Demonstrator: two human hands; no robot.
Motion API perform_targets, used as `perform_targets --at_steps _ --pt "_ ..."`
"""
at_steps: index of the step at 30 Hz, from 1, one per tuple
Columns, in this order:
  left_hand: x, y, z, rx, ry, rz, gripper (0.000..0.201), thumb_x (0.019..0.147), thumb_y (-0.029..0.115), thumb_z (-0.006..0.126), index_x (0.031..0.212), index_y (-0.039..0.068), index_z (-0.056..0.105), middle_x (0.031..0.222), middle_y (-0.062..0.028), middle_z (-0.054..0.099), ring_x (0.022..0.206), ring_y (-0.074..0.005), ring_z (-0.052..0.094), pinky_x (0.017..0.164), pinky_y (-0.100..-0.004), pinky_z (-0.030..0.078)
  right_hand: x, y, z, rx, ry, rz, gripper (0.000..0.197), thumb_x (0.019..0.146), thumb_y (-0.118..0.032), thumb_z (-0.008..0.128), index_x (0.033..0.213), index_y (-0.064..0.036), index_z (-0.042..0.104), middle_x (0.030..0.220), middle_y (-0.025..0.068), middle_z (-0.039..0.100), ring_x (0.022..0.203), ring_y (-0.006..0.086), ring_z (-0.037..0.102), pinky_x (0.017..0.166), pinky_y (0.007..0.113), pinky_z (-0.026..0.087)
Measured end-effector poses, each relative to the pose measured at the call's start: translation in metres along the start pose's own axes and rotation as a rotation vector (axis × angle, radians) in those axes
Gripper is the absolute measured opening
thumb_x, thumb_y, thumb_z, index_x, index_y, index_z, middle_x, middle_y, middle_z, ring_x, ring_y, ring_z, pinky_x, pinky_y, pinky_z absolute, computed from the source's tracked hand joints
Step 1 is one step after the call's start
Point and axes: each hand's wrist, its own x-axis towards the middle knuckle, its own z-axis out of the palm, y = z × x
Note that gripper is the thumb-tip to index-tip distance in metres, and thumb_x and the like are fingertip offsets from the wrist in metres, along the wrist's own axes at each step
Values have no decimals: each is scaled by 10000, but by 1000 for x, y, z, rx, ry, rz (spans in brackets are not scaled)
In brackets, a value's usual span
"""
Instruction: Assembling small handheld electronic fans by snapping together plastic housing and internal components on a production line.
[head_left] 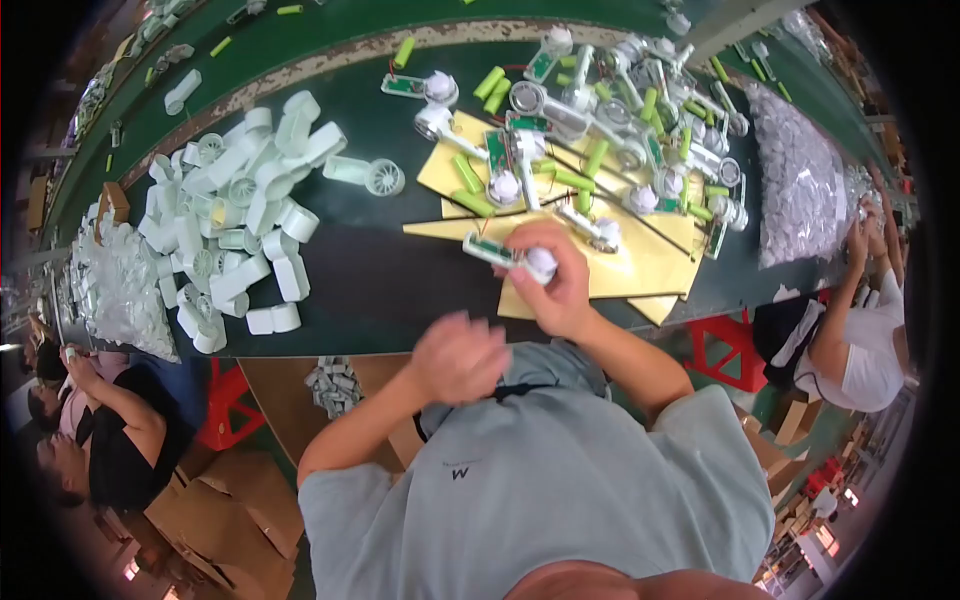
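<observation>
Broadly, a dark green bench (pixel 365 285) fills the space before you, its near edge at your waist. Across its right half, a loose heap of white part-built units (pixel 575 118) with green boards lies mixed together, partly over yellow sheets (pixel 645 262). To your left, a heap of pale, hollow shells (pixel 250 185), tumbled at all angles. Clear bag of small whitish parts (pixel 795 175) at the right end; another filled clear bag (pixel 120 290) beyond the shells, far left.

Your left hand (pixel 460 357) is in front of your shirt near the bench edge, blurred; cannot tell how far its fingers are bent, or whether they have anything. Your right hand (pixel 560 285) is over the near part of the sheets, thumb and fingers closed on one unit (pixel 512 257): green board pointing left, white round end at the fingertips. One loose shell (pixel 365 175) lies apart, between the two heaps. Smallest: lime-green cylinders (pixel 467 173), scattered among the white units, some on the yellow.
</observation>
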Motion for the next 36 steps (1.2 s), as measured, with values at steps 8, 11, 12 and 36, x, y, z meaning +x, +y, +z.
perform_targets --at_steps 8,11,12,36 --pt "-107 32 18 -154 -340 -1029 326 886 200 632 1151 11 628 1125 -235 620 1027 -455 570 921 -517 442 2 -9 5 67 -7 77 250 949 -69 604 1168 22 524 1125 135 526 914 207 651 798 342 573" --pt "-108 30 25 -80 -151 -1059 366 887 212 663 1174 -8 605 1120 -254 614 1029 -459 566 915 -499 446 3 -9 2 226 44 132 232 939 -17 610 1158 14 540 1098 101 534 918 174 651 813 312 557" --pt "-108 32 23 -6 -101 -1093 396 882 225 683 1186 -15 597 1113 -258 614 1031 -457 564 904 -481 457 0 -11 4 267 57 152 228 951 -31 599 1166 10 534 1093 86 528 924 176 655 826 318 558" --pt "90 -81 9 -1888 259 -1187 414 1054 332 351 1200 5 557 1038 -93 645 831 -175 609 733 -326 502 54 -78 -40 336 -156 365 252 912 -23 548 1162 6 549 997 96 642 744 156 659 657 288 553"
